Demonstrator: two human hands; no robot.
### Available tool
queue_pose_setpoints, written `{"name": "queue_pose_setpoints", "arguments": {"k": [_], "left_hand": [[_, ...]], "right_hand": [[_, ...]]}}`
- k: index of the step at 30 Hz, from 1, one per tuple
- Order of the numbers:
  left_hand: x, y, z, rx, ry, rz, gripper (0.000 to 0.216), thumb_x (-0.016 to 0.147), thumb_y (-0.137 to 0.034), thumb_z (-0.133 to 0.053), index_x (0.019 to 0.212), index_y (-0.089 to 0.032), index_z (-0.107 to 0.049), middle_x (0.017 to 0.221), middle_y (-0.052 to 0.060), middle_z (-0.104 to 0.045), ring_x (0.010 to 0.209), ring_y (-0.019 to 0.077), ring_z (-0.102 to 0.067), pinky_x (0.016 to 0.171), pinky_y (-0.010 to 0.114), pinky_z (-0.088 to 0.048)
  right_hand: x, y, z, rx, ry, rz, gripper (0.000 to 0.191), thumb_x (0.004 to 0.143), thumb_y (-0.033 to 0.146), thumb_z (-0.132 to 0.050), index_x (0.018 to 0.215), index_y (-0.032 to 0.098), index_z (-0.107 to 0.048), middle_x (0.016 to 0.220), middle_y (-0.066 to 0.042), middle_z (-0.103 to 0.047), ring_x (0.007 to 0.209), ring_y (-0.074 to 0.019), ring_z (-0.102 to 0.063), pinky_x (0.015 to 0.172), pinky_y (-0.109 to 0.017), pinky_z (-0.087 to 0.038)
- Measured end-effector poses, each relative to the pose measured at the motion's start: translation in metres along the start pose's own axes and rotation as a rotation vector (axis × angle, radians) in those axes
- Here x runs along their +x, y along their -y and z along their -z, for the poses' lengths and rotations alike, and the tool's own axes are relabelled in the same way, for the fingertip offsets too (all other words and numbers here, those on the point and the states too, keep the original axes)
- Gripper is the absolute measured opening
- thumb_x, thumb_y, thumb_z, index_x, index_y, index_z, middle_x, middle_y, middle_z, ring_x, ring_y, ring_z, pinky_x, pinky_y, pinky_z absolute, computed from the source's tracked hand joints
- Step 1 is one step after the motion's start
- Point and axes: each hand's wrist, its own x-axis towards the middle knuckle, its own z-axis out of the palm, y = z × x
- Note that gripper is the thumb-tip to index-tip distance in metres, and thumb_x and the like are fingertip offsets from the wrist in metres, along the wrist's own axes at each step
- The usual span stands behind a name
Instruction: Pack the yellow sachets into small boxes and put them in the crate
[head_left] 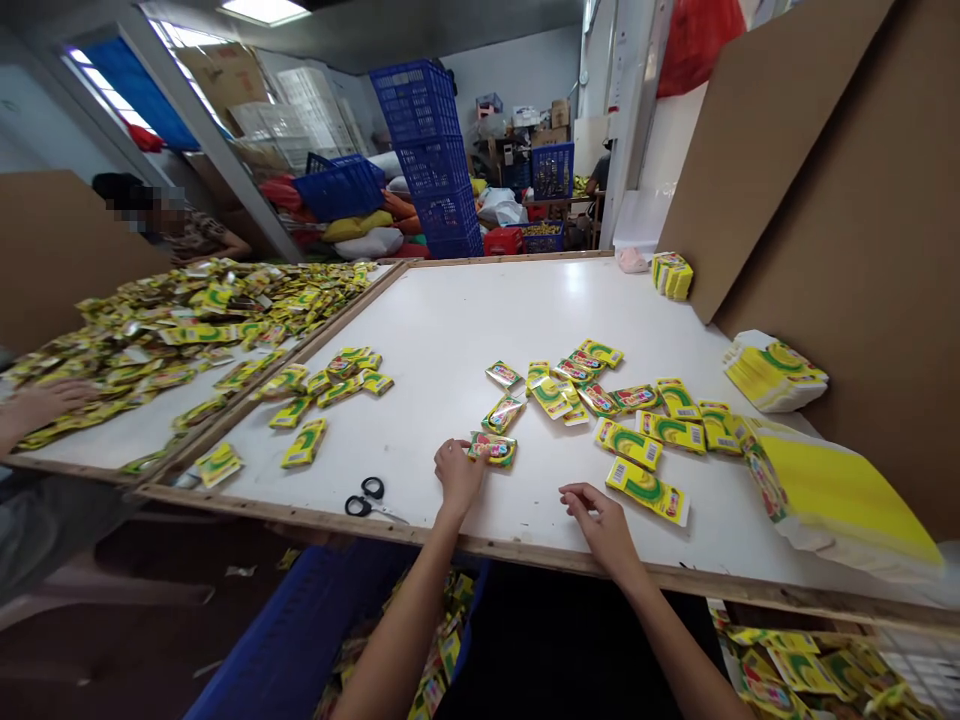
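My left hand [457, 475] rests on the white table [450, 320] near its front edge, fingers closed on a small yellow-green sachet [493, 448]. My right hand [600, 522] lies on the table to the right, fingers curled, just left of a flat yellow packet [649, 490]; it holds nothing that I can see. More sachets and packets [600, 390] are scattered in a band beyond both hands.
Black scissors [367, 498] lie left of my left hand. A small pile of sachets [322, 385] sits further left. Stacks of yellow flat packs [840, 490] stand at the right. Another person's hand [41, 405] reaches into a heap of sachets [187, 320] on the neighbouring table. A blue crate [300, 640] stands below.
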Motion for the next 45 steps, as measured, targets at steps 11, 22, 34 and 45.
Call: {"name": "queue_pose_setpoints", "arguments": {"k": [11,22,34,45], "left_hand": [[-0.032,-0.033,0.006,-0.225,0.17,-0.271,0.003,0.077,-0.021,-0.06,0.076,-0.019,-0.062,0.12,0.009,-0.054,0.122,0.0265,-0.042,0.102,0.04,-0.034],[-0.094,-0.061,-0.014,-0.949,0.546,-0.264,0.03,0.08,-0.027,-0.061,0.108,-0.022,-0.049,0.096,0.003,-0.061,0.084,0.0168,-0.062,0.076,0.03,-0.05],[-0.094,-0.058,-0.024,-1.109,0.541,-0.256,0.025,0.079,-0.025,-0.062,0.103,-0.02,-0.055,0.097,0.005,-0.064,0.091,0.0187,-0.062,0.082,0.031,-0.049],[-0.102,-0.061,-0.012,-0.945,0.488,-0.308,0.017,0.084,-0.028,-0.059,0.096,-0.017,-0.065,0.101,0.008,-0.067,0.098,0.0208,-0.062,0.088,0.032,-0.047]], "right_hand": [[0.002,0.009,0.005,-0.16,-0.16,0.181,0.029,0.088,0.04,-0.049,0.104,0.022,-0.065,0.116,-0.01,-0.061,0.108,-0.025,-0.055,0.086,-0.039,-0.048],[-0.014,0.007,0.002,0.062,-0.084,0.081,0.033,0.084,0.031,-0.055,0.115,0.023,-0.047,0.093,-0.004,-0.07,0.08,-0.019,-0.065,0.072,-0.031,-0.051],[0.011,0.005,0.014,0.044,-0.09,0.156,0.023,0.086,0.036,-0.055,0.099,0.02,-0.064,0.089,-0.005,-0.068,0.082,-0.0195,-0.064,0.075,-0.032,-0.051],[0.0,0.014,0.016,-0.042,-0.071,0.279,0.016,0.086,0.034,-0.058,0.093,0.024,-0.068,0.097,-0.006,-0.07,0.093,-0.0213,-0.064,0.077,-0.034,-0.051]]}}
